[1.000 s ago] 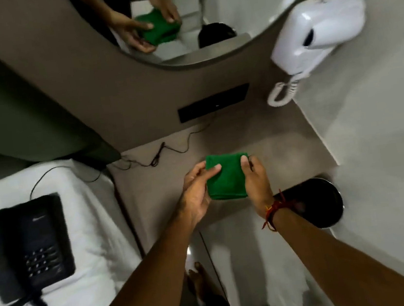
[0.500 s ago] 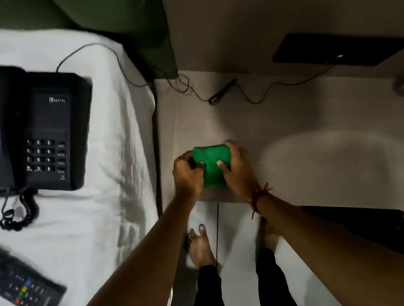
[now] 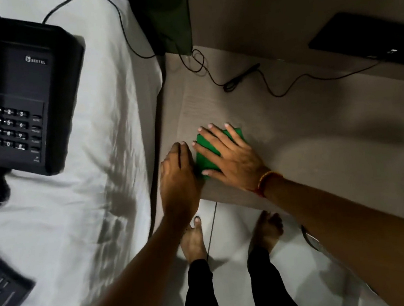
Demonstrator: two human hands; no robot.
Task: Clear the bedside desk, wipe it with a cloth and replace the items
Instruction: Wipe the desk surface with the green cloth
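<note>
cloth (image 3: 207, 156) now flat on desk (image 3: 322, 143); right hand (image 3: 232, 156) spread atop, left hand (image 3: 178, 178) released.

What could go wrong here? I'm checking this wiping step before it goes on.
1. A thin cable lies loose on the desk just beyond the cloth; a forward wipe under the right hand may snag it.
2. The cable also runs to the phone on the bed, so a snag could tug the phone.
3. The left hand sits at the desk's near corner; the cloth could slide off that edge.
</note>
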